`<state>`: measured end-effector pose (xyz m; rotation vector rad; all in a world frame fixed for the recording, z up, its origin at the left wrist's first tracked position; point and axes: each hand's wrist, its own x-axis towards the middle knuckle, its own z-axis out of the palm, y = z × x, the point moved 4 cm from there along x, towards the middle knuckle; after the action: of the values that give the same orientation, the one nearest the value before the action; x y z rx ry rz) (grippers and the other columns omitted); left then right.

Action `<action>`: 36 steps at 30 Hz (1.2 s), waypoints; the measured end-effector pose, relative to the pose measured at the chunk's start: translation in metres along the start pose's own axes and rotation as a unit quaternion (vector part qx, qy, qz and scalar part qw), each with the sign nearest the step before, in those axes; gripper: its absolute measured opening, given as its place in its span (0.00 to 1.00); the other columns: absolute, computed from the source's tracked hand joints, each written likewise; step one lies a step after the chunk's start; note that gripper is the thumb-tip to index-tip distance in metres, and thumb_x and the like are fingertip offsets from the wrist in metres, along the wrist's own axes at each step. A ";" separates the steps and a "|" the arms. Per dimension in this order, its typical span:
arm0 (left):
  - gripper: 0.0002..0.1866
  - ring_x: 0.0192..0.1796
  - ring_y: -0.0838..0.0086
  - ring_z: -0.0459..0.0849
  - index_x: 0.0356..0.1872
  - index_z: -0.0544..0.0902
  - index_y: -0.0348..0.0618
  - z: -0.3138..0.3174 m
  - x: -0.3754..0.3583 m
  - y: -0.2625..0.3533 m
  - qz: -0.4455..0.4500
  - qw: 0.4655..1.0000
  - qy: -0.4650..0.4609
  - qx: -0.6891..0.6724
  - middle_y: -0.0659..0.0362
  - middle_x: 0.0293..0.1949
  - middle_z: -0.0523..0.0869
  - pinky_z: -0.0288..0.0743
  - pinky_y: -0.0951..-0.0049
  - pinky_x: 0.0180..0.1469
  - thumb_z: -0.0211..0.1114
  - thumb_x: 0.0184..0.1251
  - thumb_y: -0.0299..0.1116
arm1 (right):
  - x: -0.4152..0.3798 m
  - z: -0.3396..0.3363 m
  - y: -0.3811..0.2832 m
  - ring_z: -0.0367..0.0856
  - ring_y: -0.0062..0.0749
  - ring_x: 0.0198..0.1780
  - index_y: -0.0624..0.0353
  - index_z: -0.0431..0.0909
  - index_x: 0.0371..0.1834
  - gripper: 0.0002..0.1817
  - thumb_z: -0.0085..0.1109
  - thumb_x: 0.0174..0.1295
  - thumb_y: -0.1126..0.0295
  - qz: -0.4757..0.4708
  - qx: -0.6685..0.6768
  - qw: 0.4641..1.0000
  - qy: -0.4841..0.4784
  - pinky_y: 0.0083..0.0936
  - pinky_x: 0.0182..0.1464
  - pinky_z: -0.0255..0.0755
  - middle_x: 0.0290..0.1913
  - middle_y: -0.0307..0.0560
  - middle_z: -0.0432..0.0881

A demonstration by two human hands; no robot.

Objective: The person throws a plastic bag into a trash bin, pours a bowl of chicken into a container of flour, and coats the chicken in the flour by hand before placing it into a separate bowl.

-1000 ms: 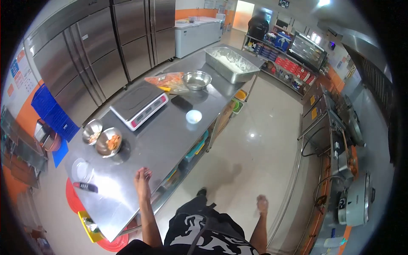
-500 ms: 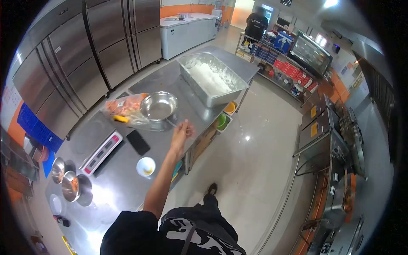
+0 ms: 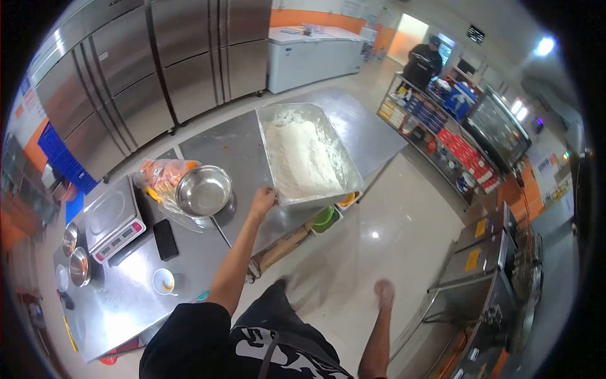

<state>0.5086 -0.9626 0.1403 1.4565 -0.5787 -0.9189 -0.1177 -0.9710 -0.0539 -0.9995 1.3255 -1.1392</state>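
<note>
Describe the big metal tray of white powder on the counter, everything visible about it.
The tray is a deep rectangular pan of shiny steel, about half full of white, flour-like powder heaped unevenly, with dust on its inner walls. It sits flat near the counter edge, right of the round metal bowl. The left hand touches its near corner.

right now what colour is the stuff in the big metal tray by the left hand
White, a powdery heap in the large rectangular steel tray that the left hand touches; the head view shows it.
</note>
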 end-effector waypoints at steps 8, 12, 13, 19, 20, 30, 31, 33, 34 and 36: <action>0.11 0.32 0.76 0.81 0.42 0.83 0.36 0.001 -0.010 -0.014 0.019 0.995 0.022 -0.098 0.57 0.31 0.85 0.75 0.73 0.35 0.62 0.70 0.34 | 0.100 0.327 -0.211 0.81 0.40 0.57 0.69 0.68 0.67 0.29 0.57 0.71 0.58 0.085 0.013 0.966 -0.242 0.36 0.58 0.78 0.58 0.54 0.79; 0.10 0.32 0.79 0.77 0.43 0.82 0.38 0.010 -0.013 -0.019 0.018 0.995 0.044 -0.088 0.62 0.32 0.82 0.73 0.73 0.35 0.61 0.71 0.34 | 0.097 0.367 -0.193 0.79 0.43 0.59 0.63 0.68 0.70 0.30 0.52 0.73 0.53 0.050 -0.038 0.974 -0.220 0.36 0.58 0.74 0.60 0.56 0.78; 0.10 0.31 0.79 0.77 0.42 0.82 0.38 0.012 -0.014 -0.017 0.027 0.993 0.068 -0.097 0.63 0.31 0.82 0.73 0.73 0.34 0.61 0.70 0.34 | 0.111 0.366 -0.183 0.79 0.45 0.59 0.64 0.69 0.69 0.29 0.52 0.73 0.54 0.086 -0.070 0.973 -0.200 0.37 0.58 0.74 0.59 0.56 0.78; 0.11 0.31 0.79 0.79 0.40 0.81 0.37 0.024 -0.031 -0.006 0.020 0.992 0.122 -0.022 0.59 0.30 0.83 0.74 0.72 0.35 0.62 0.68 0.36 | 0.136 0.365 -0.196 0.81 0.43 0.50 0.69 0.71 0.61 0.30 0.53 0.72 0.50 0.127 -0.047 0.954 -0.269 0.36 0.52 0.78 0.52 0.60 0.78; 0.11 0.32 0.79 0.80 0.39 0.81 0.36 0.031 -0.039 -0.002 -0.004 0.992 0.123 0.006 0.58 0.30 0.84 0.74 0.72 0.36 0.62 0.67 0.36 | 0.153 0.362 -0.197 0.80 0.45 0.52 0.69 0.71 0.62 0.29 0.55 0.70 0.53 0.123 -0.056 0.950 -0.282 0.37 0.54 0.77 0.54 0.60 0.78; 0.14 0.33 0.74 0.86 0.42 0.82 0.37 0.035 -0.101 0.000 0.043 0.970 0.236 0.024 0.55 0.32 0.87 0.80 0.68 0.37 0.64 0.69 0.40 | 0.215 0.375 -0.235 0.84 0.37 0.39 0.65 0.75 0.48 0.23 0.52 0.69 0.52 0.065 -0.203 0.932 -0.294 0.29 0.34 0.75 0.40 0.51 0.83; 0.14 0.33 0.73 0.87 0.43 0.82 0.38 0.006 -0.120 0.013 0.048 0.963 0.263 0.026 0.55 0.32 0.88 0.80 0.68 0.38 0.64 0.69 0.40 | 0.215 0.378 -0.232 0.84 0.37 0.39 0.65 0.75 0.48 0.23 0.52 0.69 0.52 0.067 -0.204 0.929 -0.300 0.29 0.34 0.75 0.40 0.51 0.83; 0.11 0.34 0.73 0.87 0.45 0.83 0.40 -0.059 -0.170 0.028 0.037 0.918 0.367 0.144 0.56 0.34 0.88 0.80 0.71 0.37 0.63 0.71 0.37 | 0.222 0.373 -0.222 0.85 0.39 0.40 0.64 0.75 0.52 0.24 0.54 0.69 0.52 0.090 -0.126 0.937 -0.314 0.31 0.38 0.77 0.39 0.50 0.83; 0.12 0.33 0.73 0.87 0.45 0.83 0.39 -0.096 -0.196 0.032 0.045 0.887 0.429 0.167 0.55 0.33 0.88 0.80 0.70 0.36 0.64 0.70 0.38 | 0.233 0.365 -0.217 0.85 0.39 0.40 0.64 0.75 0.52 0.24 0.54 0.69 0.52 0.086 -0.125 0.935 -0.321 0.31 0.38 0.77 0.39 0.50 0.83; 0.09 0.33 0.69 0.87 0.42 0.83 0.40 -0.173 -0.251 0.042 0.063 0.815 0.513 0.260 0.53 0.33 0.88 0.80 0.68 0.37 0.67 0.65 0.32 | 0.253 0.350 -0.205 0.79 0.43 0.52 0.62 0.70 0.66 0.41 0.50 0.66 0.35 0.139 -0.319 0.880 -0.322 0.36 0.55 0.74 0.59 0.56 0.78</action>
<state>0.5176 -0.6650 0.2169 2.0992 -0.0789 0.2504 0.2024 -1.2863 0.1079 -1.4401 1.2350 -0.0796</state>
